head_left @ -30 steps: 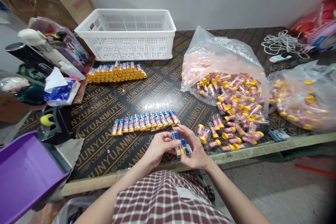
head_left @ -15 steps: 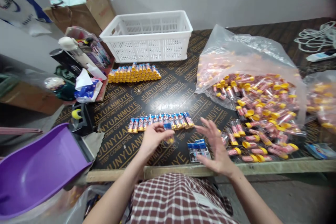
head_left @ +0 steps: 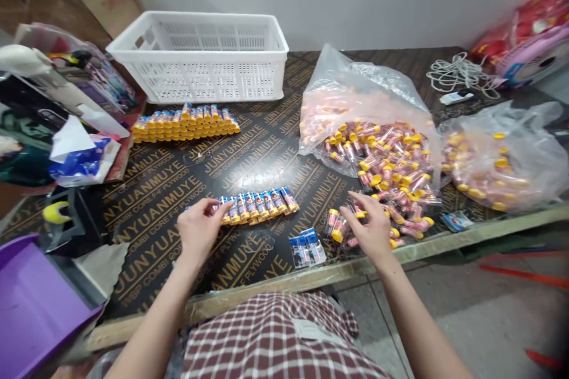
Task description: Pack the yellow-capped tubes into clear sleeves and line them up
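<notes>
My left hand (head_left: 198, 230) is at the left end of a row of small tubes (head_left: 260, 205) with blue labels and yellow caps. Its thumb and fingers close around a blue-topped tube there, mostly hidden by the fingers. My right hand (head_left: 372, 230) reaches to the near left edge of a loose heap of pink tubes with yellow caps (head_left: 395, 157); its thumb and fingers are apart, with tubes just beyond them. Between my hands lies a small stack of blue-topped label cards (head_left: 306, 249).
A stacked block of labelled tubes (head_left: 184, 124) stands before a white plastic basket (head_left: 217, 74). Clear bags hold the heap and more tubes (head_left: 500, 166) at right. A tape dispenser (head_left: 66, 213) and purple dustpan (head_left: 35, 302) are left; a white cable (head_left: 462, 74) lies far right.
My left hand has brought a labelled tube leftward to the row's left end. My right hand has moved from above the cards to the loose tubes. The view has turned to the right.
</notes>
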Motion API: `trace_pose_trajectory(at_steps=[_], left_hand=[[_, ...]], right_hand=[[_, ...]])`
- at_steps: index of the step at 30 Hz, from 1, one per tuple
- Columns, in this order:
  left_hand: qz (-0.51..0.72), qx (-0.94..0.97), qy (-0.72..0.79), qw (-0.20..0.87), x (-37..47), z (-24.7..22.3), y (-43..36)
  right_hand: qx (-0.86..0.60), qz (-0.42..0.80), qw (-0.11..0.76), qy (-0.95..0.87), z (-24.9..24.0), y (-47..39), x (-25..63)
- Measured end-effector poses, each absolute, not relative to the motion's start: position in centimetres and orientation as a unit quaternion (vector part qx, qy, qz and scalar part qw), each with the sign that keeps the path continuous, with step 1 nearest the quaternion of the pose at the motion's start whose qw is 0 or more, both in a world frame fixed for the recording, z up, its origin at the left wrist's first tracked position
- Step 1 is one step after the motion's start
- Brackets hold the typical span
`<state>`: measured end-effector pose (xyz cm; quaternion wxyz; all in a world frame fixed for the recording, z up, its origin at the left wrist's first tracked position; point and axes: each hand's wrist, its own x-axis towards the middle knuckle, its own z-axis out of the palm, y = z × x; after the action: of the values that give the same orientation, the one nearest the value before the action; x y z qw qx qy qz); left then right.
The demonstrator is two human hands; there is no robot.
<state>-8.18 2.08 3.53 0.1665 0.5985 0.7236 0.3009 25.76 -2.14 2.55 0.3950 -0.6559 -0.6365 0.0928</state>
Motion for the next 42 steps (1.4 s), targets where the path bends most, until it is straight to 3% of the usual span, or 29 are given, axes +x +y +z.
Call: trace_pose_trajectory(at_steps=[2, 4, 8, 14, 27, 31, 36, 42], left_hand=[[0.312, 0.659, 0.636, 0.253, -5.1, 3.2, 0.8], [0.246, 0.718, 0.545, 0.357, -1.7, 2.2, -0.4], [0.123, 0.772, 0.515, 0.351, 2.9, -0.7, -1.5], [0.113, 0.756, 0.538, 0.355, 3.0, -1.9, -1.4], [0.169, 0.774, 0.501, 0.347, 2.1, -2.3, -2.2], [0.254, 0.685, 0.498, 0.466, 1.8, -0.9, -2.1], [0.381, 0.430, 0.510, 0.640, 1.3, 1.3, -0.7], [0.462, 0.234, 0.496, 0.696, 0.6, 2.9, 1.1]], right_hand=[[-0.693, 0.041, 0.311, -0.649, 1.5, -1.7, 26.4], [-0.720, 0.016, 0.216, -0.660, 0.5, -1.1, 26.4], [-0.731, 0.072, 0.148, -0.662, -0.7, -0.1, 25.7], [-0.726, 0.128, 0.201, -0.645, -0.9, 0.5, 25.4], [-0.649, 0.237, 0.442, -0.572, 1.5, -1.5, 22.7], [-0.614, 0.300, 0.492, -0.538, 2.2, -2.9, 21.8], [-0.576, 0.379, 0.547, -0.476, 2.7, -4.5, 21.1], [-0.568, 0.278, 0.541, -0.554, 3.4, -5.6, 19.9]])
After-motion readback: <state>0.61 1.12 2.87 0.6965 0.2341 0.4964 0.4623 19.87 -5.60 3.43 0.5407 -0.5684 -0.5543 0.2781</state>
